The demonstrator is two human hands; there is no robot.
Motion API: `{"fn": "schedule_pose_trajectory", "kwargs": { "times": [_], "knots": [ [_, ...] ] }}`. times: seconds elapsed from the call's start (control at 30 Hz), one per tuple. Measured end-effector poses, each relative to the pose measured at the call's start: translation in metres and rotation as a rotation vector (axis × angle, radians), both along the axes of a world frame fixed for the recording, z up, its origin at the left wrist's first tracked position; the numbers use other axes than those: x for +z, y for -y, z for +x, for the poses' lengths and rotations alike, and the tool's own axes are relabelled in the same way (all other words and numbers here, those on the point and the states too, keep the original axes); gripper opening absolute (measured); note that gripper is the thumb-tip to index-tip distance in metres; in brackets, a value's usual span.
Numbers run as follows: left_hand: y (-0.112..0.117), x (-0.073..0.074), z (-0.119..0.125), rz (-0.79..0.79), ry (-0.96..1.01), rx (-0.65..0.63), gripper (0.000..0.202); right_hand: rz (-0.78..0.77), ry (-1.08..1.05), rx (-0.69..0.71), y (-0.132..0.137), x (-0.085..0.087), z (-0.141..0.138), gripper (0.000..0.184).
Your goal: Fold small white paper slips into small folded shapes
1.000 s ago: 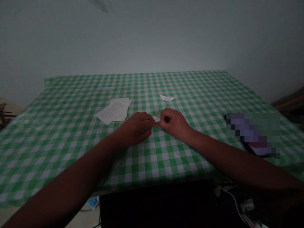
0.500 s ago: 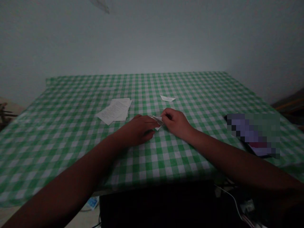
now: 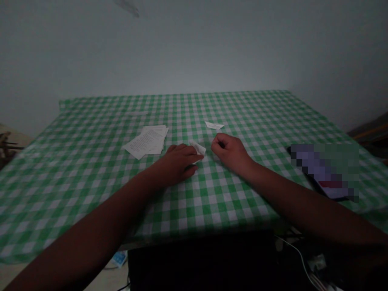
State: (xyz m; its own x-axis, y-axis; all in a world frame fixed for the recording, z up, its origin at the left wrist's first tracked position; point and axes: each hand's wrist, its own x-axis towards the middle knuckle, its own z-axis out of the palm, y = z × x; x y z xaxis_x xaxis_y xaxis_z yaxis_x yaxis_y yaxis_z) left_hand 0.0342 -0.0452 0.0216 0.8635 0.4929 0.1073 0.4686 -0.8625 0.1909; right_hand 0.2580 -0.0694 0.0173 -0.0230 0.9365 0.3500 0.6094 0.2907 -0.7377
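Observation:
My left hand (image 3: pixel 182 161) lies flat over a small piece of folded printed paper (image 3: pixel 198 148), pressing it to the tablecloth. Its fingers are stretched out with the thumb apart, and they cover much of the paper. Just to the right, my right hand (image 3: pixel 228 149) is curled into a loose fist, apart from the paper. Nothing shows between its fingers. Behind the hands rests a small boat-shaped folded paper (image 3: pixel 214 125). Several printed paper sheets (image 3: pixel 147 141) overlap in a loose pile on the left, beyond my left wrist.
A green and white checked cloth (image 3: pixel 194 202) covers the table, which stands against a grey wall (image 3: pixel 182 44). On the right lies a dark-edged phone-like device (image 3: pixel 321 173), partly blurred. Below the table edge a white cable (image 3: pixel 298 252) hangs at the right.
My right hand has let go of the folded paper and moved slightly right and away from me. More of the paper's right end now shows. My left hand stays nearly still.

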Motion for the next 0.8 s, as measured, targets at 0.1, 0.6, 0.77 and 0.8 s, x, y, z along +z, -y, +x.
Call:
{"fn": "schedule_pose_trajectory", "kwargs": {
  "times": [0.1, 0.6, 0.77, 0.8],
  "knots": [
    [0.0, -0.002, 0.0, 0.029, 0.013, 0.006, 0.038, 0.014, 0.071, 0.087, -0.001, 0.002, 0.002, 0.015],
    [-0.006, -0.002, -0.008, -0.098, 0.035, 0.0, 0.033, 0.215, 0.412, 0.47, -0.005, 0.008, 0.027, 0.036],
    [-0.006, 0.0, -0.008, -0.105, 0.028, -0.007, 0.034, 0.297, 0.537, 0.456, -0.006, 0.013, 0.03, 0.027],
    [-0.005, 0.0, -0.007, -0.103, 0.027, -0.003, 0.035, 0.3, 0.552, 0.458, -0.005, 0.014, 0.03, 0.026]
  ]
}}
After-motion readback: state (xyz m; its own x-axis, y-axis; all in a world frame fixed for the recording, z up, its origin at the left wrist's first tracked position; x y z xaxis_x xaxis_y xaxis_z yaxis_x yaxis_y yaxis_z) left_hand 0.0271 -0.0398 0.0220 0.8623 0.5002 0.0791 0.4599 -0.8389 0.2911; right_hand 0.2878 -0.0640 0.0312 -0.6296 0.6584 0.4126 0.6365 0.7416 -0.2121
